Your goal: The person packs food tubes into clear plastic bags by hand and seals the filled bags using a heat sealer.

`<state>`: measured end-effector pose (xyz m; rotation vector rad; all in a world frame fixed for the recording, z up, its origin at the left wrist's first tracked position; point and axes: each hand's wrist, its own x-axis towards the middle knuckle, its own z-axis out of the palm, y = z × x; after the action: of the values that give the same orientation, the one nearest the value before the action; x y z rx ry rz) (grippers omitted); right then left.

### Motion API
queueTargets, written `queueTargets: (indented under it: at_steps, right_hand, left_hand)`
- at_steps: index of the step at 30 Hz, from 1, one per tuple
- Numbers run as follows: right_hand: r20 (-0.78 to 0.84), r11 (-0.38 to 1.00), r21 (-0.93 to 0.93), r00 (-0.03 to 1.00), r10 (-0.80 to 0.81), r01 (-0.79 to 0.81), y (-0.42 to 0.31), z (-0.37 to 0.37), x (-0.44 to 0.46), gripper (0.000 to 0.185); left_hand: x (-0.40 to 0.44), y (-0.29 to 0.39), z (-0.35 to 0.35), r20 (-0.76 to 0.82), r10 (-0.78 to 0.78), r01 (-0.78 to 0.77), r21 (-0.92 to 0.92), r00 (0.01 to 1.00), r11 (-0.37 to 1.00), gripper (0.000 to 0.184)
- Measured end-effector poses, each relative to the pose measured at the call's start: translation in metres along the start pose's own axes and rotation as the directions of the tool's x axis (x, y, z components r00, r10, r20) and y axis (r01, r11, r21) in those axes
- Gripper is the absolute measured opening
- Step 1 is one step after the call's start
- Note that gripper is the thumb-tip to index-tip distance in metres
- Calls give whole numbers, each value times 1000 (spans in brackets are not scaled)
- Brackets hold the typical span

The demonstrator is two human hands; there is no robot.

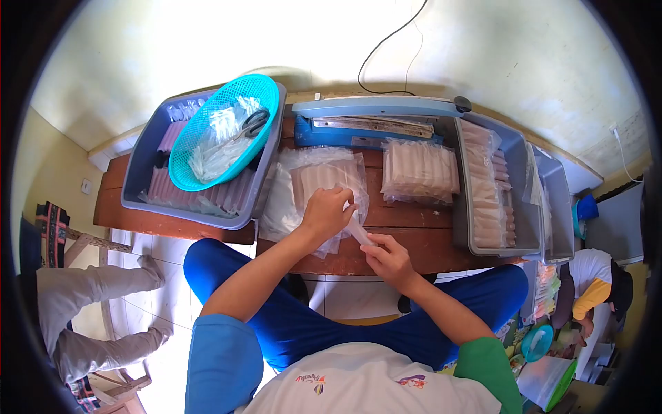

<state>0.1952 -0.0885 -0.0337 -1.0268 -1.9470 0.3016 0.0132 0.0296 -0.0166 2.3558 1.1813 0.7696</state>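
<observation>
Between my hands is a slim, pale plastic-wrapped stick, held at a slant over the table's front part. My left hand has its fingers closed at the upper end. My right hand pinches the lower end between thumb and fingers. Just behind my left hand, a clear bag of pinkish-brown sticks lies on flat clear plastic bags. Another filled bag of sticks rests to the right, apart from both hands. What the held stick contains is hard to make out.
A blue sealer-like device stands at the back. On the left, a grey tub of sticks carries a turquoise basket with plastic bags and scissors. Grey tubs stand right. Other people are at both sides.
</observation>
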Motion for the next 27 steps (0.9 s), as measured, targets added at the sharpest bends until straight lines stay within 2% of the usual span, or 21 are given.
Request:
queueTargets:
  at_steps: [3, 9, 12, 15, 21, 27]
  right_hand:
    - [-47, 994, -84, 996, -74, 70, 1, 6, 4, 31]
    - [-11, 946, -261, 980, -199, 190, 8, 12, 13, 28]
    - [37, 915, -315, 967, -253, 251, 11, 15, 18, 28]
    - [41, 896, -343, 957, -287, 283, 18, 26, 20, 26]
    - [77, 888, -379, 965, -252, 262, 30, 37, 26, 10]
    - [50, 891, -412, 981, -186, 189, 37, 44, 27, 6]
  left_hand:
    - [-1, 0, -1, 0, -36, 36, -43, 999, 998, 15]
    - [-2, 1, -7, 2, -85, 85, -111, 996, 990, 13]
    - [-2, -3, -2, -12, -66, 63, -141, 998, 988, 13]
    - [-2, -1, -2, -87, 27, -34, -78, 996, 996, 14]
    - [-2, 2, -1, -47, 1, -4, -65, 999, 998, 12]
    - [-2, 1, 2, -29, 20, -22, -66, 999, 998, 12]
